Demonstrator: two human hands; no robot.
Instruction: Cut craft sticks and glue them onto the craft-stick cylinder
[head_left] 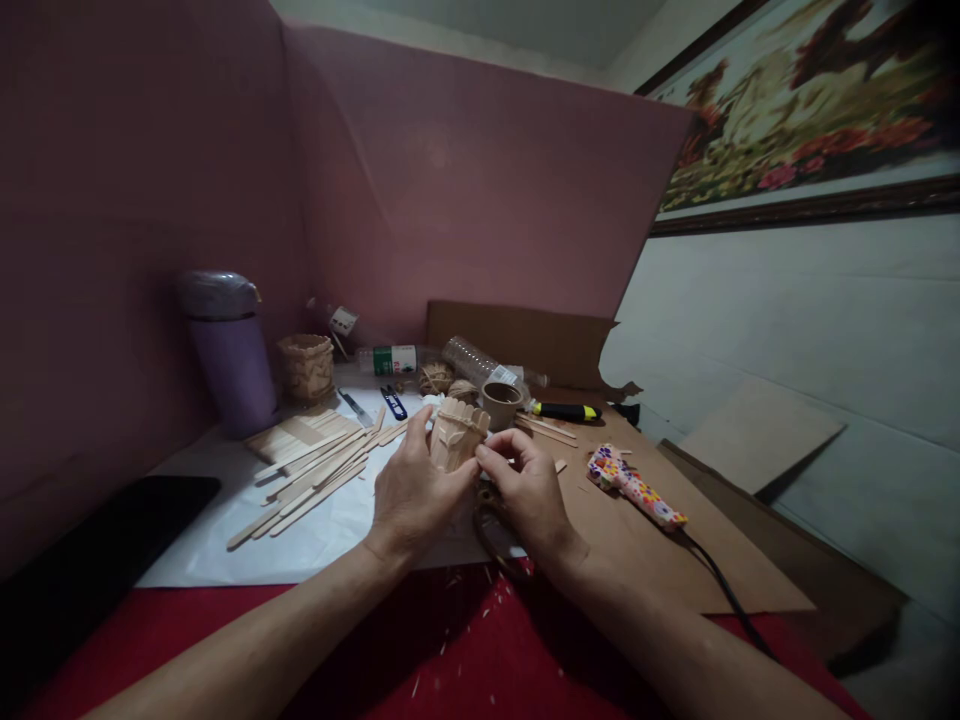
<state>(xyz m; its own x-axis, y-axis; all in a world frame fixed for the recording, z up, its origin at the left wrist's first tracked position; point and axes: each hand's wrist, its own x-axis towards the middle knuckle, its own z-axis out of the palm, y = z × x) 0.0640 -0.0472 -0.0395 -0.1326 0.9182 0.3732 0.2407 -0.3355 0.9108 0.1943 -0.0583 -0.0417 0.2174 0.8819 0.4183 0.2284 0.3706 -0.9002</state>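
A small cup covered in wooden craft sticks [457,432], with a band around its upper part, is tilted in my left hand [412,485], whose fingers and thumb wrap its left and lower sides. My right hand [529,485] is closed in a pinch at the cup's right side; what lies between its fingertips is too small to tell. Below the hands lies a pair of scissors [489,530], partly hidden by my right hand. Loose craft sticks [322,475] lie spread on white paper to the left of my hands.
At the left stand a purple tumbler [229,360] and a stick-covered pot [306,368]. Behind my hands are twine balls [435,378], plastic bottles [480,358], a brown cup [502,397] and a utility knife [566,411]. A floral glue gun [634,487] with a black cord lies on cardboard [720,570].
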